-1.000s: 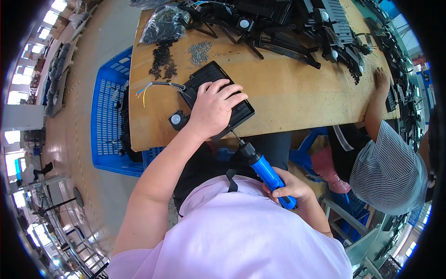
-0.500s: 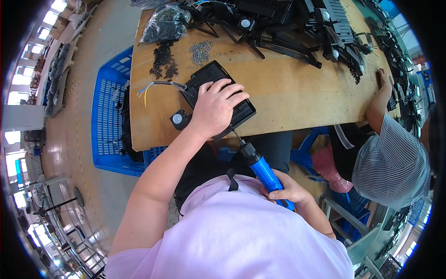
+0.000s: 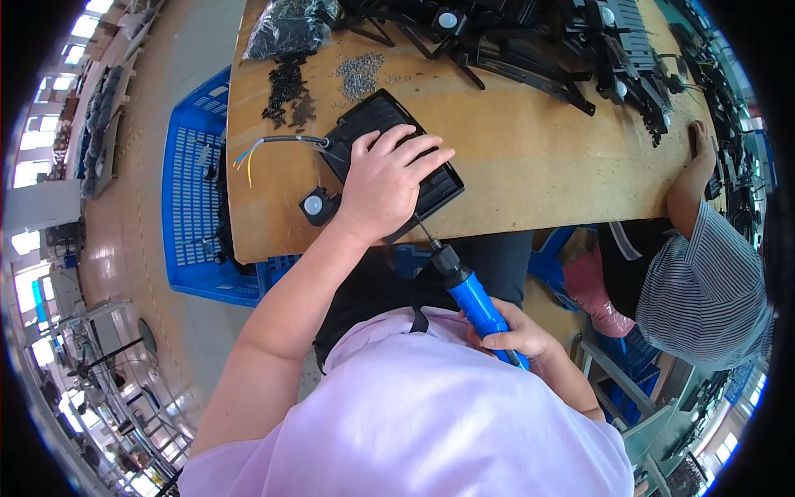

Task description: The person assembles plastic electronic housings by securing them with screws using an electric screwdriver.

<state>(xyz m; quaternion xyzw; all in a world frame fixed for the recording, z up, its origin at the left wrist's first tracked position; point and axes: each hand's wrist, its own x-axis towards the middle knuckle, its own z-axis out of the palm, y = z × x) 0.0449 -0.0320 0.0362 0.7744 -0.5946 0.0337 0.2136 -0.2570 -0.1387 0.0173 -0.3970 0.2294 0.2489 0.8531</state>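
My left hand (image 3: 385, 182) lies on a black rectangular housing (image 3: 373, 113) at the table's front edge, its fingers spread over the ribbed surface. A grey cable (image 3: 290, 138) with blue and yellow wire ends leaves the housing on the left. Beside it sits a black sensor piece (image 3: 315, 205) with a white dome, below the cable. My right hand (image 3: 517, 331) is wrapped round a blue power screwdriver (image 3: 476, 302) in front of my body. The driver's thin bit reaches the housing's lower edge; its exact contact point is too small to tell.
Black screws (image 3: 286, 91) and silver screws (image 3: 360, 76) lie on the wooden table (image 3: 530, 157) near a plastic bag (image 3: 290, 29). Black brackets (image 3: 530, 70) fill the back. A blue crate (image 3: 192, 190) stands left. A co-worker (image 3: 700, 286) sits right, one hand on the table.
The view has shifted slightly, moving the table contents in the picture. My left hand stays on the housing and my right hand still holds the screwdriver, whose bit remains at the lower edge.
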